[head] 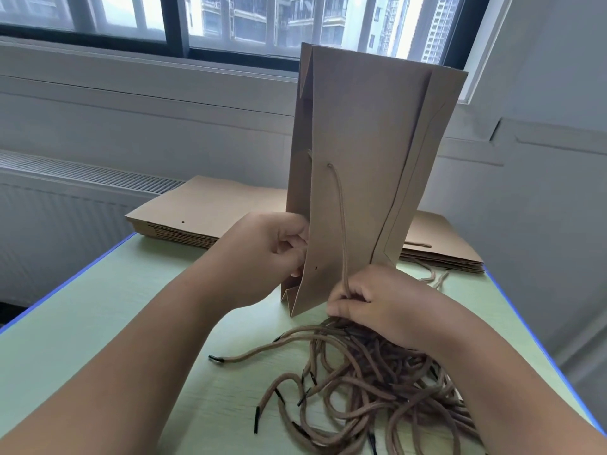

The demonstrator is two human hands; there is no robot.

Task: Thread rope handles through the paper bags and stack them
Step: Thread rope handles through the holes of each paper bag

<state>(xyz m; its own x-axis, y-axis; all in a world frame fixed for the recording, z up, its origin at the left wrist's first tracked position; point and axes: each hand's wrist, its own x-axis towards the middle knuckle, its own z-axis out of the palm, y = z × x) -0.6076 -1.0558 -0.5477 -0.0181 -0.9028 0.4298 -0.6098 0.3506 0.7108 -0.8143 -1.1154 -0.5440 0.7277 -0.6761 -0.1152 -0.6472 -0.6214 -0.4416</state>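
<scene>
A flat brown paper bag (368, 165) stands on end on the green table, its open end down toward me. My left hand (262, 254) pinches the bag's left edge near a small punched hole (316, 267). A brown rope handle (340, 218) comes out of a hole higher up and runs down the bag's face into my right hand (371, 300), which is closed on it. Beneath that hand lies a tangled pile of brown ropes with black tips (377, 382).
A stack of flat bags (197, 211) lies at the back left of the table. Another stack with rope handles (440, 251) lies at the back right. The table (98, 316) has a blue edge. A radiator and window stand behind.
</scene>
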